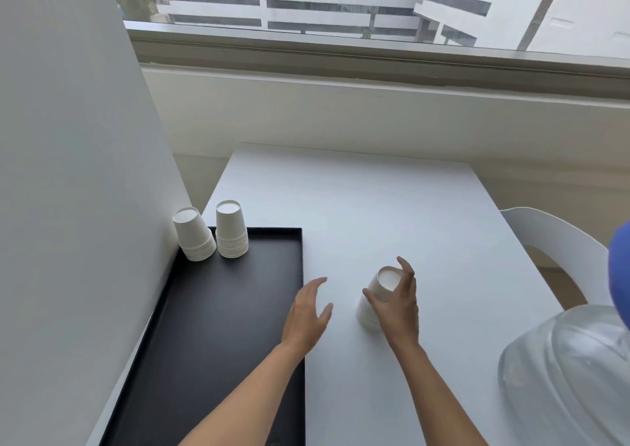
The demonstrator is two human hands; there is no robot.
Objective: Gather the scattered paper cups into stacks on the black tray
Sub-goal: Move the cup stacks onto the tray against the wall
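A black tray (211,326) lies along the left side of the white table (392,214). At its far left corner stand two upside-down stacks of white paper cups: one (195,236) against the wall and another (231,229) right beside it. My right hand (397,300) is shut on a third upside-down stack of paper cups (378,295), tilted, on the table right of the tray. My left hand (308,312) hovers open over the tray's right edge, a little left of that stack, holding nothing.
A grey-white wall (68,173) borders the tray on the left. A clear water bottle with a blue cap (572,370) sits at the lower right. A white chair (552,237) stands beyond the table's right edge. A window ledge runs behind the table.
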